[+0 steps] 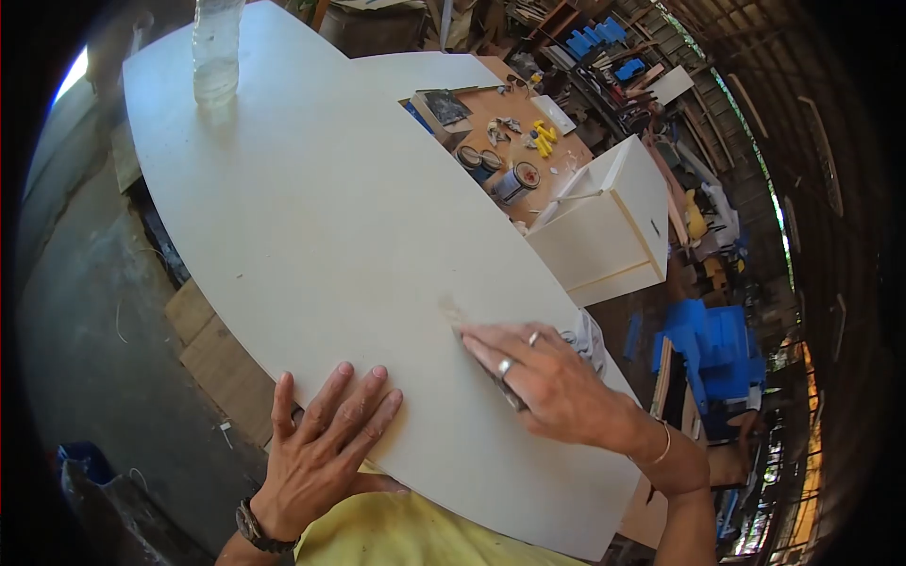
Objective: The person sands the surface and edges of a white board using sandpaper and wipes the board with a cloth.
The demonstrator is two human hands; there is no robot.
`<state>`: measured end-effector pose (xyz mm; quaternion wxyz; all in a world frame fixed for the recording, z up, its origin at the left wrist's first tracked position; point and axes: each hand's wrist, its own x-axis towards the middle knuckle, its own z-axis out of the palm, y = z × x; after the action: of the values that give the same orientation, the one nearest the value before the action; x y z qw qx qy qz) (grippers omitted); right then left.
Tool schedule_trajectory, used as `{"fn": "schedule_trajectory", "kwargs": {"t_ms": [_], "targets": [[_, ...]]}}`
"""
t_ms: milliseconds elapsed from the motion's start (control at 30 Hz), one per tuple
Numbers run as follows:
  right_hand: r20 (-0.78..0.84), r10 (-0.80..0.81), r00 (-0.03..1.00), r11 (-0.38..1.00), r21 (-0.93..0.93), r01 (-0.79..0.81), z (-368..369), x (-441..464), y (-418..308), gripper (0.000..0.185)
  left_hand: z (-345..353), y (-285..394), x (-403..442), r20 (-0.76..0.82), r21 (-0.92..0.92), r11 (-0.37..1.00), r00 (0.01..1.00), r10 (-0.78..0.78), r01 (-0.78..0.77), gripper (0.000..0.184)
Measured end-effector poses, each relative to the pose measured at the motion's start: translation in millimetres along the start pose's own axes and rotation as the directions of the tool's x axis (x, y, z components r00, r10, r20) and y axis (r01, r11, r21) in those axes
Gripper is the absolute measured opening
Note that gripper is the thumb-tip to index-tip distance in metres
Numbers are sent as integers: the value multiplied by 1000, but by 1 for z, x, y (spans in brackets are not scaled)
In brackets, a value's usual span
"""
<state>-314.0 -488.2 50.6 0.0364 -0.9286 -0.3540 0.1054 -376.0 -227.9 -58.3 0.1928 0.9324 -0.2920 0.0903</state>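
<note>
A large white panel with curved edges spreads out in front of me. My left hand lies on its near left edge, fingers spread and flat, the thumb by the rim. Over the near right part of the panel, my right hand presses a thin dark flat piece, like sandpaper, against the surface. Most of that piece is hidden beneath the fingers. A pale brownish smear marks the panel just ahead of the fingertips. Toward the far left end stands a clear plastic bottle with some liquid in it.
Beyond the panel, a brown worktable carries paint cans, yellow pieces and crumpled scraps. A white box-like cabinet stands close to the panel's right edge. Blue plastic items are at right; cardboard lies below left.
</note>
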Motion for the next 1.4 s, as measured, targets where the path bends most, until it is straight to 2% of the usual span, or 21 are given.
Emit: {"fn": "schedule_trajectory", "kwargs": {"t_ms": [167,267,367,467,567,633,667,733,867,967,1033,1133,1167,1233,1267,1333,1400], "targets": [[43,42,998,996,71,-45,-7,9,2,69,5,-4,-1,-19,21,999,999,36,-36,91],[142,37,989,997,59,-46,-14,1,-5,69,6,-4,0,-31,48,998,998,46,-45,87],[72,56,996,996,71,-61,-12,18,0,70,4,-7,-1,-15,74,994,996,84,-82,83],[106,60,993,993,94,-70,-13,13,-6,69,3,-10,1,-15,103,989,994,109,-107,80],[54,97,994,992,71,-101,-14,24,0,66,5,-11,0,-29,114,984,990,139,-134,76],[104,97,990,992,68,-104,-19,20,-10,65,4,-11,2,-48,127,983,989,143,-136,74],[132,89,987,993,64,-98,-21,20,-13,64,5,-12,2,-56,124,982,987,149,-142,76],[81,106,991,992,59,-111,-18,28,-6,65,6,-13,1,-63,124,978,982,179,-170,79],[86,62,994,996,58,-67,-17,22,-13,66,6,-15,2,-66,129,974,978,198,-188,77],[53,79,995,997,-6,-79,-15,28,-4,66,4,-16,1,-51,129,971,976,211,-203,75],[60,81,995,996,22,-82,-16,26,-10,67,3,-15,3,-54,125,971,976,209,-202,75],[37,113,993,994,-12,-112,-16,32,-9,69,-3,-15,2,12,133,968,977,212,-212,78],[16,144,989,989,-28,-144,-14,30,-10,70,-8,-14,4,54,85,977,980,192,-196,79],[-7,109,994,994,9,-109,-6,17,-10,70,-24,-11,9,143,-7,987,977,158,-159,79],[-20,71,997,997,22,-71,-4,13,-9,69,-37,-13,15,141,-62,981,972,190,-183,69],[46,101,994,985,137,-106,-5,-11,-20,75,-63,-20,32,150,-168,958,954,258,-233,48],[73,127,989,975,176,-138,-4,-36,-29,80,-64,-19,44,293,-49,959,914,281,-279,67]]}}
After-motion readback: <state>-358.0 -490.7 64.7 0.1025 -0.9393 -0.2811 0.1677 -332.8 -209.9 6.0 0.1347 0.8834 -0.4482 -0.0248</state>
